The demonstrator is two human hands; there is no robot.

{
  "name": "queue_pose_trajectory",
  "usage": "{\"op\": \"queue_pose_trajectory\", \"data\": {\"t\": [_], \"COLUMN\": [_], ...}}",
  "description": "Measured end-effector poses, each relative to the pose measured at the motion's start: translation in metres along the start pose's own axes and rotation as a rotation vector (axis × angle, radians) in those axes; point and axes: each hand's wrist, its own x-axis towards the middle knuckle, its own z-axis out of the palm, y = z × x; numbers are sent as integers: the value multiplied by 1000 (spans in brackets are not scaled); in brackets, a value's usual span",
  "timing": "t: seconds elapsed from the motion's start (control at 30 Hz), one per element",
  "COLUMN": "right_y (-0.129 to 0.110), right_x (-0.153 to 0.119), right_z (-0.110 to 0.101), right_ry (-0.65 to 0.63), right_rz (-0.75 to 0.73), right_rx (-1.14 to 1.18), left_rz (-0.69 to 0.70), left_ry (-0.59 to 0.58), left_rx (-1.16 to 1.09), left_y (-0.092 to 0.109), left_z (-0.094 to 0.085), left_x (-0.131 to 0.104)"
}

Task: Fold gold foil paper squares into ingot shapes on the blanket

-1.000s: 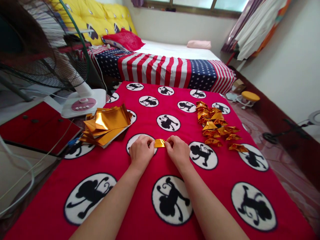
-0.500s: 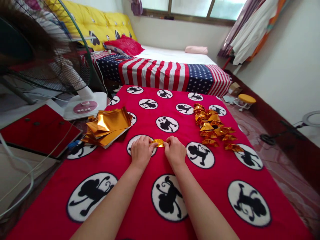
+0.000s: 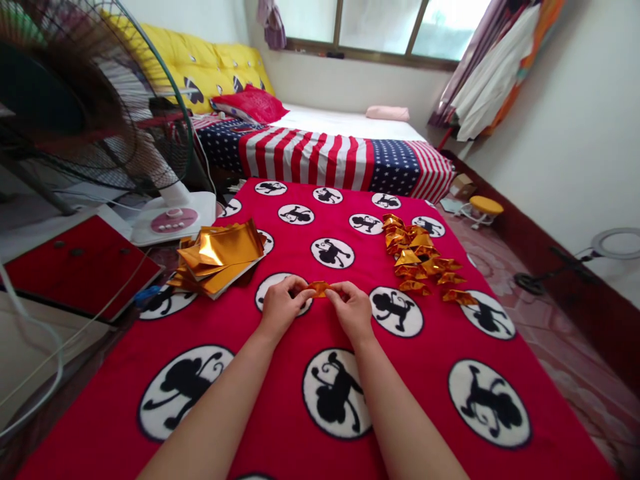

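A small piece of folded gold foil (image 3: pixel 319 289) is held between my two hands over the middle of the red cloth (image 3: pixel 300 253). My left hand (image 3: pixel 283 305) pinches its left end, and my right hand (image 3: pixel 353 308) pinches its right end. Left of my hands lies a loose stack of flat gold sheets (image 3: pixel 225 250). To the right sits a group of several folded gold foil pieces (image 3: pixel 423 260), apart from my right hand.
At the left a fan (image 3: pixel 100 100) stands on its white base (image 3: pixel 175 217) beside a red panel (image 3: pixel 80 257). A bed (image 3: pixel 325 157) lies beyond the cloth's far edge. On the floor at right are a yellow stool (image 3: pixel 486 205) and a ring-shaped stand (image 3: pixel 617 243).
The view has shifted slightly. Both hands still pinch the foil, which now looks narrower and darker, with its ends turned up more. The fingers have shifted a little on it.
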Motion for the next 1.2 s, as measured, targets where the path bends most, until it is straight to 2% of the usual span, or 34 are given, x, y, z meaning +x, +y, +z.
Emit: {"op": "queue_pose_trajectory", "data": {"t": [0.17, 0.47, 0.83, 0.97, 1.2], "right_y": [3, 0, 4, 1, -5], "right_x": [2, 0, 1, 0, -2], "right_z": [-1, -4, -1, 1, 3], "right_ry": [-11, -72, -99, -99, -107], "right_rz": [26, -8, -43, -54, -65], "right_rx": [153, 83, 228, 171, 156], "left_rz": [-22, -58, -12, 32, 31], "left_ry": [-48, -28, -39, -36, -73], "left_rx": [-170, -268, -185, -201, -194], "left_y": [-2, 0, 0, -1, 2], "left_z": [-2, -4, -5, -5, -5], "left_x": [0, 2, 2, 2, 0]}}
